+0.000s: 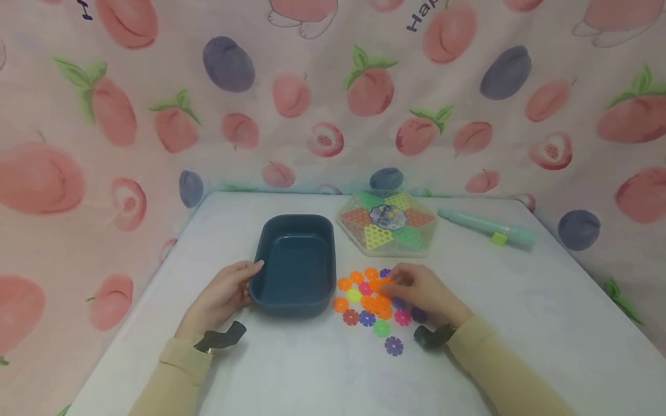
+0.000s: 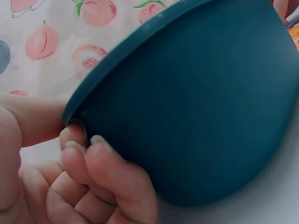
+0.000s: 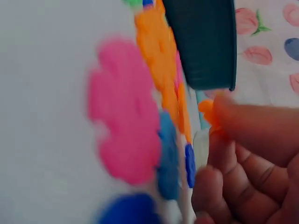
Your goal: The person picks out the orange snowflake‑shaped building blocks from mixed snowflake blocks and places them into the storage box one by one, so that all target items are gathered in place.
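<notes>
A dark teal rectangular basin (image 1: 296,303) stands on the white table, and its inside looks bare. My left hand (image 1: 224,294) grips its left rim, thumb on top and fingers curled below; the left wrist view shows these fingers (image 2: 121,179) against the outer wall. Right of the basin lie several notched flower-shaped plastic discs in orange, pink, purple, green and red, such as a purple disc (image 1: 393,346). Over their right side, my right hand (image 1: 424,289) pinches an orange disc (image 3: 207,110) between thumb and forefinger, seen in the right wrist view.
Behind the discs lies a clear hexagonal case (image 1: 387,252) with a coloured star pattern. To its right rests a mint-green wand-like object (image 1: 476,222) with a small lime-green piece (image 1: 498,238) beside it. Fruit-printed cloth (image 1: 322,86) hangs behind the table (image 1: 291,370).
</notes>
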Action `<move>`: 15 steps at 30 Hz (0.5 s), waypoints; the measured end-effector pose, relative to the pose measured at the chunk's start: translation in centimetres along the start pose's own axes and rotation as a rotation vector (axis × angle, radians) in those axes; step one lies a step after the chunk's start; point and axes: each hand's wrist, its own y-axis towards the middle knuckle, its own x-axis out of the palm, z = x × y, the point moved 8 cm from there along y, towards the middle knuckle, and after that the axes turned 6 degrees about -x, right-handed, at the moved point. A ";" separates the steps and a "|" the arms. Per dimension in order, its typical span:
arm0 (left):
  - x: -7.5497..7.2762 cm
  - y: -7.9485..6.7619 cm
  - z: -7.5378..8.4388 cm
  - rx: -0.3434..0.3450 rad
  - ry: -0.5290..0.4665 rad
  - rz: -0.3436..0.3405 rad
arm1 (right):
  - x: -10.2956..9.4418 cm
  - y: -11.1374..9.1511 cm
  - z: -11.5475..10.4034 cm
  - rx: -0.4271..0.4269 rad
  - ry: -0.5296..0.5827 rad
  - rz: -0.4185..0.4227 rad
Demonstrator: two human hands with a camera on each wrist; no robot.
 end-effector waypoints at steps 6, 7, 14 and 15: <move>-0.1 0.0 -0.1 0.005 0.022 0.007 | -0.6 1.8 -2.8 -0.053 0.031 -0.043; -0.1 0.0 0.0 0.006 0.028 0.007 | -0.6 2.1 -3.8 -0.090 0.008 -0.053; -0.2 -0.1 0.1 0.011 0.017 0.011 | 0.2 5.3 -11.3 -0.310 -0.018 -0.105; -0.2 -0.1 0.1 0.016 0.018 0.009 | 0.5 5.9 -12.2 -0.323 -0.025 -0.116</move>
